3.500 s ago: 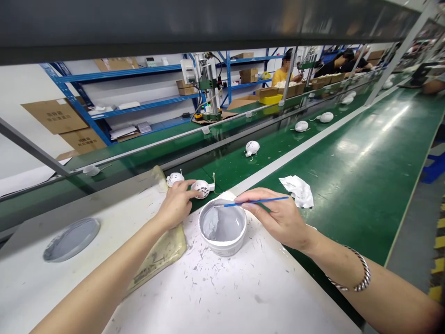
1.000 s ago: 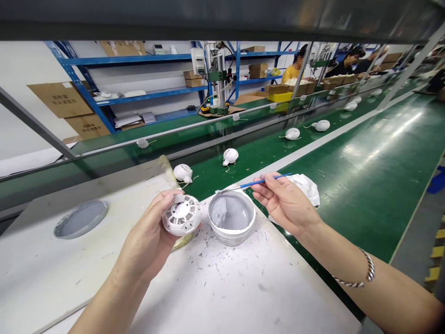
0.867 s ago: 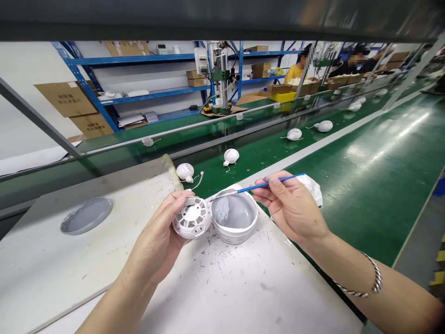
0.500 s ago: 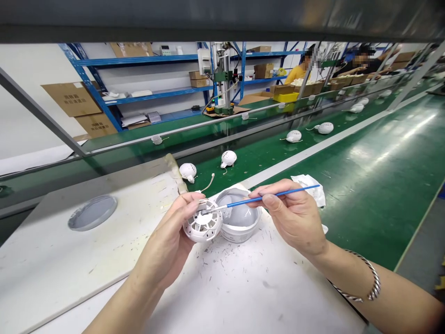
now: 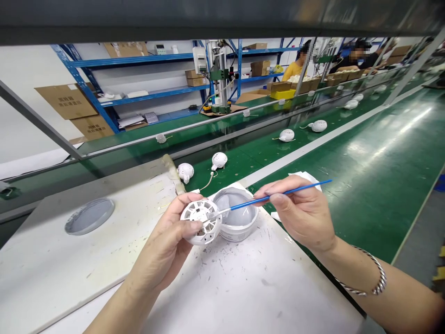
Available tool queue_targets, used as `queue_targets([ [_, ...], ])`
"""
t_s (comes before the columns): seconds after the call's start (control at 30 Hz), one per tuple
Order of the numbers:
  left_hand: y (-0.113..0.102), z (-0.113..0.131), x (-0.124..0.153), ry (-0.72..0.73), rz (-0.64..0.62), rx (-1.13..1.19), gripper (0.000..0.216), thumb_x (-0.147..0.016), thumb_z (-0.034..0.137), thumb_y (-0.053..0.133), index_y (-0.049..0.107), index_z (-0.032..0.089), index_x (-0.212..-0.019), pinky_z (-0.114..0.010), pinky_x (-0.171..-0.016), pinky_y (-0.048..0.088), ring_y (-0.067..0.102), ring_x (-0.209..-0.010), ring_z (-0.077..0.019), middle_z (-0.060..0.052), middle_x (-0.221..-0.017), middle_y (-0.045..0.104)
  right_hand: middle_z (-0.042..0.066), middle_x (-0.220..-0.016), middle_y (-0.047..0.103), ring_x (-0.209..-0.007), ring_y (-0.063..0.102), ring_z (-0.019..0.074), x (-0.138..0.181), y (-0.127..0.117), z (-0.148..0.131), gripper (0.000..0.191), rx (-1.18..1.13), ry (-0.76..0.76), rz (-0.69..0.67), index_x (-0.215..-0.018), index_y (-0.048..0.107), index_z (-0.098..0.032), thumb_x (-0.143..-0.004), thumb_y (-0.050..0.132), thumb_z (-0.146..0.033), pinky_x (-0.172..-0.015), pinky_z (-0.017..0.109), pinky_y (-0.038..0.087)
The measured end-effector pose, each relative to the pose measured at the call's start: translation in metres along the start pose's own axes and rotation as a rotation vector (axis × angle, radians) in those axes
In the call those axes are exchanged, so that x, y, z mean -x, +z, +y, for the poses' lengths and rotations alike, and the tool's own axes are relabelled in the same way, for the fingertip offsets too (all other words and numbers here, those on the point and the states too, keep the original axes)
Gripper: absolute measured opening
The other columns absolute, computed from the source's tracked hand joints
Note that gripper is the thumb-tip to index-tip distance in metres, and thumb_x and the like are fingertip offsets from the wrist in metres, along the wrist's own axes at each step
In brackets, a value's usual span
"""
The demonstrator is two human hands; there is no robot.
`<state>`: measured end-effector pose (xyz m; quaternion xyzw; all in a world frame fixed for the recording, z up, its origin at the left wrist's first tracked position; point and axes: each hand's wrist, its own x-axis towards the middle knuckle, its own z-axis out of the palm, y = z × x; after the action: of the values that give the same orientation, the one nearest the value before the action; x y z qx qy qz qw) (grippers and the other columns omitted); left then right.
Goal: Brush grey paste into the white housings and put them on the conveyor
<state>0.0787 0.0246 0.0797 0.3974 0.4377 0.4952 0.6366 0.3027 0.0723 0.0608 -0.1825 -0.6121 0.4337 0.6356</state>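
Note:
My left hand (image 5: 170, 243) grips a round white vented housing (image 5: 202, 225), its slotted face turned up. My right hand (image 5: 302, 215) pinches a thin blue-handled brush (image 5: 274, 196), and the brush tip rests on the middle of the housing's face. Just behind the housing stands a white tub of grey paste (image 5: 236, 218) on the white worktop (image 5: 225, 287). A silver bracelet (image 5: 373, 287) circles my right wrist.
The tub's lid (image 5: 89, 215), smeared grey, lies at the left of the worktop. Several white housings (image 5: 219, 160) ride the green conveyor belt (image 5: 347, 153). A crumpled white wipe (image 5: 302, 177) lies behind my right hand. Blue shelving (image 5: 139, 79) and seated workers (image 5: 295, 65) are at the back.
My left hand picked the housing off the belt and turned its slotted face up. The brush left the paste tub and now touches the housing's face.

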Motion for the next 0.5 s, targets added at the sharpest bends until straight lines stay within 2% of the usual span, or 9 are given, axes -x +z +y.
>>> queue_targets([
  [0.13, 0.002, 0.003, 0.002, 0.02, -0.004, 0.018, 0.034, -0.071, 0.027, 0.071, 0.061, 0.03, -0.102, -0.024, -0.063, 0.047, 0.058, -0.077, -0.0159, -0.002, -0.098, 0.061, -0.002, -0.085, 0.07, -0.075, 0.069, 0.0128, -0.008, -0.015, -0.003, 0.005, 0.085, -0.198, 0.146, -0.091, 0.068, -0.027, -0.089, 0.063, -0.025, -0.067, 0.026, 0.062],
  [0.23, 0.006, 0.001, 0.006, 0.096, 0.01, -0.03, 0.034, -0.068, 0.027, 0.075, 0.063, 0.031, -0.1, -0.023, -0.063, 0.048, 0.057, -0.079, -0.0151, -0.001, -0.107, 0.058, 0.001, -0.09, 0.069, -0.076, 0.068, 0.0143, -0.007, -0.019, -0.006, 0.014, 0.353, -0.456, 0.162, -0.097, 0.069, -0.028, -0.092, 0.058, -0.021, -0.067, 0.027, 0.062],
  [0.3, 0.009, -0.002, 0.01, 0.142, 0.015, -0.07, 0.035, -0.067, 0.028, 0.077, 0.063, 0.032, -0.099, -0.023, -0.067, 0.05, 0.056, -0.083, -0.0154, -0.001, -0.114, 0.056, 0.003, -0.095, 0.069, -0.083, 0.067, 0.015, -0.004, -0.016, -0.009, 0.02, 0.57, -0.616, 0.035, -0.101, 0.069, -0.027, -0.091, 0.056, -0.015, -0.071, 0.027, 0.061],
  [0.37, 0.011, -0.006, 0.014, 0.157, 0.022, -0.117, 0.036, -0.067, 0.031, 0.078, 0.063, 0.033, -0.099, -0.023, -0.071, 0.049, 0.055, -0.091, -0.0167, 0.0, -0.121, 0.053, 0.006, -0.097, 0.067, -0.088, 0.065, 0.0153, 0.001, -0.009, -0.012, 0.022, 0.702, -0.731, -0.163, -0.103, 0.069, -0.02, -0.09, 0.055, -0.009, -0.076, 0.025, 0.06],
  [0.43, 0.011, -0.009, 0.018, 0.151, 0.016, -0.175, 0.037, -0.069, 0.036, 0.077, 0.061, 0.035, -0.102, -0.023, -0.076, 0.048, 0.053, -0.099, -0.0184, 0.0, -0.125, 0.051, 0.008, -0.093, 0.066, -0.089, 0.063, 0.0163, 0.004, -0.001, -0.013, 0.02, 0.749, -0.828, -0.328, -0.101, 0.07, -0.012, -0.087, 0.056, -0.006, -0.078, 0.025, 0.06],
  [0.5, 0.01, -0.011, 0.021, 0.151, -0.019, -0.243, 0.036, -0.073, 0.038, 0.075, 0.059, 0.037, -0.105, -0.024, -0.081, 0.046, 0.05, -0.105, -0.0195, 0.002, -0.129, 0.048, 0.006, -0.089, 0.065, -0.085, 0.061, 0.0168, 0.007, 0.007, -0.012, 0.021, 0.769, -0.929, -0.393, -0.1, 0.071, -0.009, -0.084, 0.057, -0.006, -0.076, 0.025, 0.059],
])
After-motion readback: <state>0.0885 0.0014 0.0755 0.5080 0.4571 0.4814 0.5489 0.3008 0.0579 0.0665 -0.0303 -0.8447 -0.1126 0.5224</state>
